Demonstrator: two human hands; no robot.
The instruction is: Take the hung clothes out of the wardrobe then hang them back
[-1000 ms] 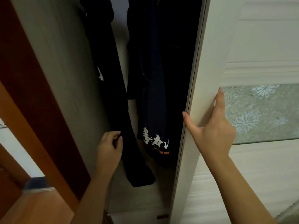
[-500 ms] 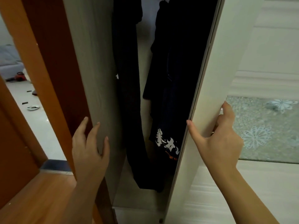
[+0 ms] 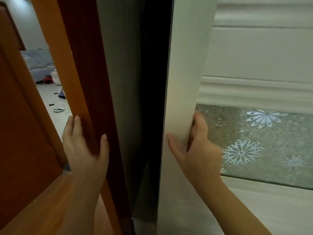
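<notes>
To the left of the left hand (image 3: 83,153) an orange-brown room door (image 3: 25,133) is seen. Above that hand's fingertips a pale floor (image 3: 49,94) and a sofa (image 3: 39,65) are glimpsed through the doorway. The left hand is clamped on the wooden door frame (image 3: 79,73): the fingers (image 3: 72,122) are laid on its outer side and the thumb is pressed on its dark inner face.

Just right of that thumb the grey wardrobe side panel (image 3: 118,73) is found. Between the two hands a narrow dark opening (image 3: 152,82) into the wardrobe is seen. The hung clothes are taken to be inside that opening, above and beyond both hands, but nothing of them can be made out in the dark.

The white wardrobe door (image 3: 183,65) is gripped at its edge by the right hand (image 3: 199,150), with the thumb spread on the near face and the fingers hooked round the far side. To the right of that hand a frosted glass panel (image 3: 262,141) with white flowers is seen, framed in white moulding.

The clothes are judged to be light, soft and limp, and likely to slip and swing if pulled by the cloth. They are best taken at the hanger's neck, just under the hook, and lifted off the rail, though neither hanger nor rail is shown. The door is judged stiff and smooth, and best pushed at the gripped edge.
</notes>
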